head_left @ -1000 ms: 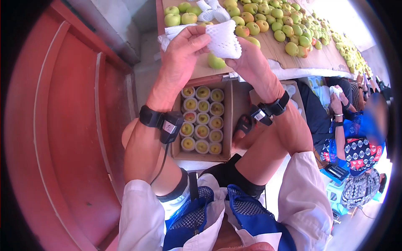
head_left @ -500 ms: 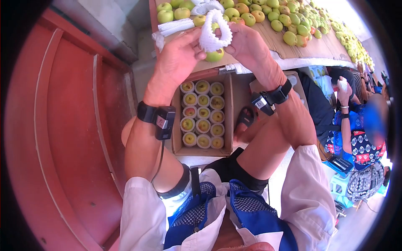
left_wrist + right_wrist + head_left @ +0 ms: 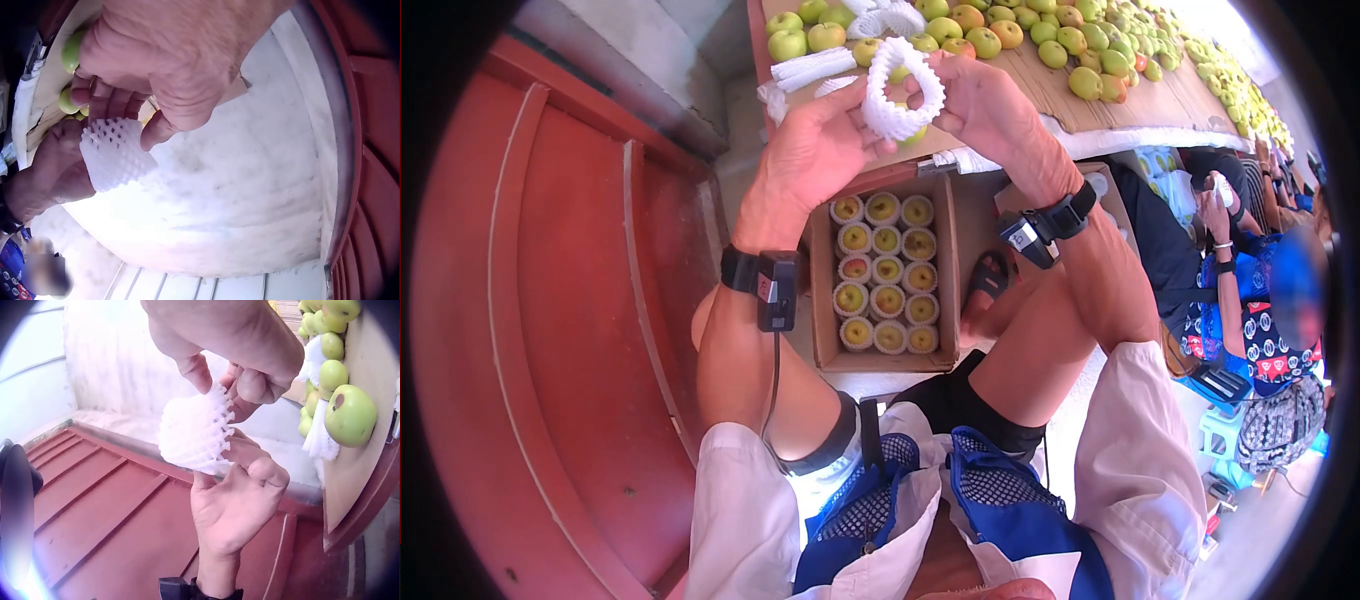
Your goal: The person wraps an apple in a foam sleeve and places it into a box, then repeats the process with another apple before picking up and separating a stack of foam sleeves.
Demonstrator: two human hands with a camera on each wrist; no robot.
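Note:
A white foam net sleeve (image 3: 889, 120) is held between both hands above the table's near edge, its mouth spread into a round ring toward the head camera. My left hand (image 3: 825, 145) grips one side, thumb on the outside and fingers at the mouth. On the opposite side, my right hand (image 3: 985, 105) pinches the toothed rim, as the right wrist view shows with the sleeve (image 3: 190, 431) between the two hands. Behind the sleeve, a green apple (image 3: 915, 137) on the table is partly hidden. No apple shows inside the sleeve.
Below the hands stands a cardboard box (image 3: 949, 230) with rows of sleeved apples. Loose apples (image 3: 1100, 60) cover much of the cardboard-topped table (image 3: 1040, 95); flat foam sleeves (image 3: 812, 68) lie at its left. A red panelled door (image 3: 570, 330) flanks the left. Another person (image 3: 1230, 270) works at right.
The sleeve has gone from a flattened, side-on shape to an opened ring facing the head camera. Both hands turned with it, and the left hand has shifted slightly lower.

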